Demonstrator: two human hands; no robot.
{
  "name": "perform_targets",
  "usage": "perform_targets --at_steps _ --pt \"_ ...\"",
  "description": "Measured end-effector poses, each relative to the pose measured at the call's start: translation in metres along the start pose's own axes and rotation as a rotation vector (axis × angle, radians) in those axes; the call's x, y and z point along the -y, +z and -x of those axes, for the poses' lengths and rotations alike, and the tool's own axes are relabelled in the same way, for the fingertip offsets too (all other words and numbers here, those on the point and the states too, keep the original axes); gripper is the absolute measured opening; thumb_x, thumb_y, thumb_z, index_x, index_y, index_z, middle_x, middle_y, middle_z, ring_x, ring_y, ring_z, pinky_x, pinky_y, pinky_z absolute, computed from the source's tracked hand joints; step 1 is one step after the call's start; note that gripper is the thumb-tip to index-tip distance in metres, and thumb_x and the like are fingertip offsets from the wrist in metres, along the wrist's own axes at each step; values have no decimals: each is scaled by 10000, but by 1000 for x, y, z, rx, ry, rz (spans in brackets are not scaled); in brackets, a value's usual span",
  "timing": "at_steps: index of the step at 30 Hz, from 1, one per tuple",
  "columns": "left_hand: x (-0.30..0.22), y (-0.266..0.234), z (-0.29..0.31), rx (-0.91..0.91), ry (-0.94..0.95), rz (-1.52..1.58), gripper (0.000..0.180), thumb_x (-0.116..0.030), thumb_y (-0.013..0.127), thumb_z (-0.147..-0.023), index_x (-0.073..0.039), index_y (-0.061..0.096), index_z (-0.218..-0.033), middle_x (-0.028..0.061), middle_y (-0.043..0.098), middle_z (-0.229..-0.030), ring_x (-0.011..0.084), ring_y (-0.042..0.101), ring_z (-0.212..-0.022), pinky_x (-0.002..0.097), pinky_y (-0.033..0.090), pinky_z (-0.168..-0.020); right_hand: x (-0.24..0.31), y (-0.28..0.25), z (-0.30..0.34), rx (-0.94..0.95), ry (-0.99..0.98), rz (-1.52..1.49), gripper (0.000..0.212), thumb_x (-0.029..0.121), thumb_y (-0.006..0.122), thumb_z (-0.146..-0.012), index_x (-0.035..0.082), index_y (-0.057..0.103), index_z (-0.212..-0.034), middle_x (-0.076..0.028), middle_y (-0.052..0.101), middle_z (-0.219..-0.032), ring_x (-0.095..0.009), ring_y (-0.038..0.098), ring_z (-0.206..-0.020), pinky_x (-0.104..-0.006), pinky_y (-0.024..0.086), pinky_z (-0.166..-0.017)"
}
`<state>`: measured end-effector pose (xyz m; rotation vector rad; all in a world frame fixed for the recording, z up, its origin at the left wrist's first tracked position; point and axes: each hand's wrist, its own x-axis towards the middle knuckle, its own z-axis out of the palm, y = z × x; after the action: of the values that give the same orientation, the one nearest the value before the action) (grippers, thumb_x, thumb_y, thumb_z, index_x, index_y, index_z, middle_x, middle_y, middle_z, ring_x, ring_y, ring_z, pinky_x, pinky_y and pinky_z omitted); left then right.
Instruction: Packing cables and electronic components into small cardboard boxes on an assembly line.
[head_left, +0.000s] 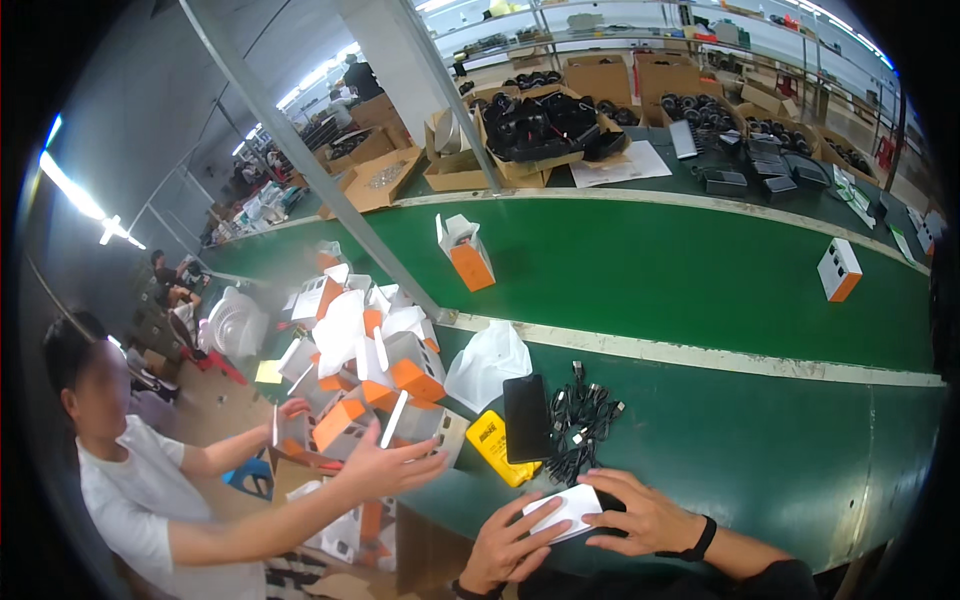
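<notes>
Near the front edge of the green table, a small flat white item (566,512), like a little box or packet, is held between both my hands. My left hand (512,545) grips its left side with curled fingers. On the opposite side, my right hand (640,513) closes around it, fingers over its top and right edge. What lies under the fingers is hidden. Just beyond are a bundle of black cables (582,428), a black phone-like slab (527,418) and a yellow case (492,447).
A co-worker (150,480) at the left reaches into a pile of orange-and-white boxes (415,368). A white plastic bag (490,366) lies beside it. On the green conveyor belt (640,265) stand an open box (466,255) and another box (840,270). A metal post (310,165) rises at left.
</notes>
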<state>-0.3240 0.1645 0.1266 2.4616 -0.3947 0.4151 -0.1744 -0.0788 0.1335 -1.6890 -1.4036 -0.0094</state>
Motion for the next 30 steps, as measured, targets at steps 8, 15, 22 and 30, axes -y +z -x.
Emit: perform_targets --at_steps 8,15,22,30 --pt "-3 0 -9 -38 17 -86 357 -141 818 -866 -187 813 -1220 -10 738 -1359 288 667 -1283 422 554 -1036 -5 9 7 119 61 49 521 179 816 -916 198 697 -1422 -204 534 -1460 -379 574 -1297 -417 596 -985" --pt "-10 12 2 -228 -16 -124 246 -122 819 -863 -140 831 -1108 -28 798 -1206 231 737 -1203 381 594 -946 4 11 -7 159 84 56 609 138 878 -786 204 732 -1374 -208 570 -1382 -396 588 -1178 -419 564 -923" --pt "-22 34 13 -341 65 -94 315 -48 763 -918 -121 777 -1225 76 747 -1312 273 710 -1234 400 594 -987 6 0 19 95 96 223 551 166 931 -688 229 808 -1221 -185 602 -1337 -377 604 -1132 -439 555 -852" --pt "9 45 36 -282 -52 -52 424 -112 809 -853 -39 732 -1264 154 693 -1374 336 706 -1212 419 588 -1015 -33 -79 71 -32 369 393 526 181 885 -787 133 774 -1300 -239 579 -1390 -410 606 -1217 -449 584 -894"
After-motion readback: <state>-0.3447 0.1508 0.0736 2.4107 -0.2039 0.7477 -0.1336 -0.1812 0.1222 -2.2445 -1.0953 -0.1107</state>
